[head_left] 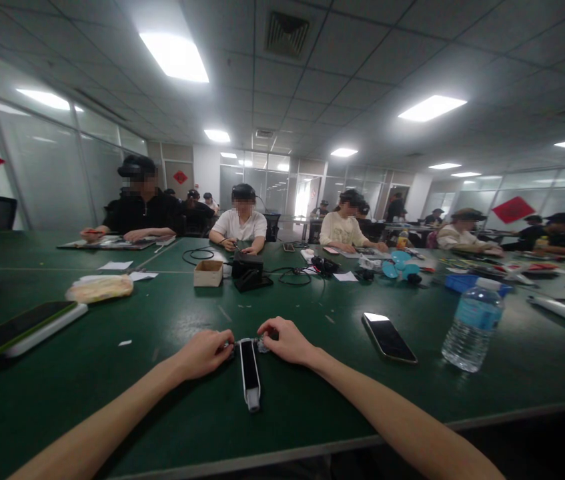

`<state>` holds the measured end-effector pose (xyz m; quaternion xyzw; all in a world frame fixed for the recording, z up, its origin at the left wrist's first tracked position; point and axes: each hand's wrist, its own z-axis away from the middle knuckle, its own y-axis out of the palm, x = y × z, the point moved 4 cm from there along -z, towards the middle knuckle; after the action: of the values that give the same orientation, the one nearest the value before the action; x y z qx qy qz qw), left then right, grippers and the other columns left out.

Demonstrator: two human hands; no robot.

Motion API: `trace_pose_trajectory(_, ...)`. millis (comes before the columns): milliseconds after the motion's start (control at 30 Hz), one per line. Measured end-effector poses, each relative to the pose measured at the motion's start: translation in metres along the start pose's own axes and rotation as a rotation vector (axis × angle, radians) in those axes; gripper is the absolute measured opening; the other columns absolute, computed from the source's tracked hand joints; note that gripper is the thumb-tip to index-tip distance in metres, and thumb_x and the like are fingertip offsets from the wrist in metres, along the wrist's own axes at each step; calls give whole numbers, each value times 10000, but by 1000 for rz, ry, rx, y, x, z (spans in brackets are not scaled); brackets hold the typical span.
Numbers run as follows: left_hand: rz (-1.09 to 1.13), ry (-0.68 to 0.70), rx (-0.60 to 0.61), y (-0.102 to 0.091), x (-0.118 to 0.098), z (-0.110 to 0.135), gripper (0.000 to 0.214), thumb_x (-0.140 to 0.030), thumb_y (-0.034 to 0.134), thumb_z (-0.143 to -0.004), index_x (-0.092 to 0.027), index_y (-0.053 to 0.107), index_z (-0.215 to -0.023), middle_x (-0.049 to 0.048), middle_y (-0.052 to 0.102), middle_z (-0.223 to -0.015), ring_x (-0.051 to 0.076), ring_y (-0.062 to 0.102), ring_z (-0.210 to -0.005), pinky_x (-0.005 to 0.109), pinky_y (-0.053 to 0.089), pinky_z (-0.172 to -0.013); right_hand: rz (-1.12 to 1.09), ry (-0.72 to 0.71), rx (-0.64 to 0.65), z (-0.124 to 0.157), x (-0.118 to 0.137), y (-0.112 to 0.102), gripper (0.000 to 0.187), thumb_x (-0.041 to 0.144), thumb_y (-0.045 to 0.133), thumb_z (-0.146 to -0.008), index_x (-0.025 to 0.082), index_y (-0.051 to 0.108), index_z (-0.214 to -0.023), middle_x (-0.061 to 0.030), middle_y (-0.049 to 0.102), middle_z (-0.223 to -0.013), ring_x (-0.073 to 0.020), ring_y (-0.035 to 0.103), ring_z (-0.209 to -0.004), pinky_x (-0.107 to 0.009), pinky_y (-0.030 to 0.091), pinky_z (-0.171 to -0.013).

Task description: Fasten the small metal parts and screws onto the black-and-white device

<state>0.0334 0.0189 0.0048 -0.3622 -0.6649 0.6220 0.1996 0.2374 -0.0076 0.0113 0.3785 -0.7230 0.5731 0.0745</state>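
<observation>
Across the btm half of the frame a green table (162,327) is spread, w/ other people seated along its far side at upper ctr. At lower left a flat tablet-like slab (17,327) is laid. At lower right a water bottle (472,330) is stood upright, w/ a dark phone (389,338) near it, face up. At btm ctr the left hand (207,353) and right hand (287,340) are set either side of the far end of a slim black-and-white device (249,370). It is laid flat on the table, long axis toward the viewer. Fingers of both hands are curled and pressed together, tips pinched at that far end, where a small metal bit (263,345) is seen; exact contact can't be made out. The device is judged stiff, light and prob. slick on its glossy face. It is best gripped by the long edges near mid-body, not by the end fitting, which looks delicate.
</observation>
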Motion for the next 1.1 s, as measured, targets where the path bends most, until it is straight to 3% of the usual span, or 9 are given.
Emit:
trace_pose_trajectory(233,9,-10,9,-1,-4,0,247,-326,402,-909,-208,601,-996,18,639,-715,185,592,-654,264,366,-592,131,-117,-63,-3,4,2,93,97,582,-827,166,646,-824,-44,658,-860,-169,558,-860,-304,448,-810)
trace_pose_trajectory(467,21,-8,5,-1,-2,-1,249,-334,398,-916,-209,597,-1000,24,642,-738,189,601,-670,269,371,-601,85,-51,-33,-2,3,2,101,158,526,-901,157,624,-926,-64,642,-922,-161,578,-840,-286,468,-748)
trace_pose_trajectory(867,10,-1,-8,0,-1,0,251,-336,393,-917,-215,597,-998,18,634,-725,187,598,-687,272,375,-606,131,-169,11,-3,0,8,153,172,534,-907,156,680,-947,-73,675,-949,-175,586,-914,-299,454,-841)
trace_pose_trajectory(1100,20,-6,4,-1,-2,1,247,-339,397,-925,-220,597,-1008,19,642,-748,191,607,-703,272,384,-624,100,-129,28,-3,-1,6,159,202,546,-903,177,677,-989,-55,688,-964,-170,603,-894,-291,471,-809)
